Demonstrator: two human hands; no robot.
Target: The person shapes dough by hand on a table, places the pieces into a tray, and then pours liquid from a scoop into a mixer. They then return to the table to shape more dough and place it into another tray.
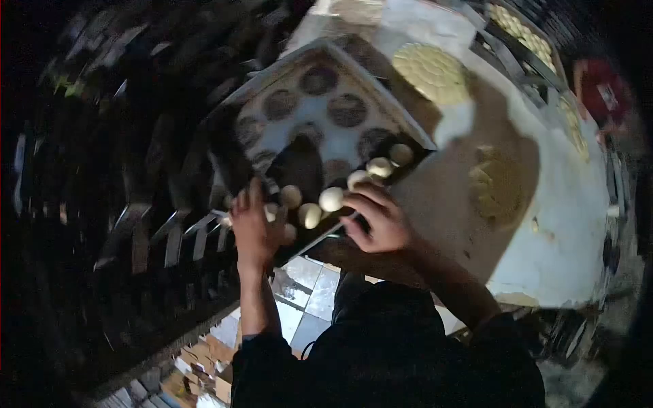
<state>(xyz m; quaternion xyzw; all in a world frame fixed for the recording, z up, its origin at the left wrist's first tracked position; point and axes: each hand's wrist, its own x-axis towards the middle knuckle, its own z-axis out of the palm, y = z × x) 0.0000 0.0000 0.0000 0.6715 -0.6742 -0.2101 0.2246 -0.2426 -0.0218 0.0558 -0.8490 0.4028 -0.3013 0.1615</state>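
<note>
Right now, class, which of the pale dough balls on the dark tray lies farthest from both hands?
The dough ball at the tray's right corner, last in the row. The others lie nearer the right hand and left hand.

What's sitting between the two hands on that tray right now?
In the head view, pale dough balls lie on the dark tray between the left hand and the right hand; one ball sits just off the right fingertips.
</note>
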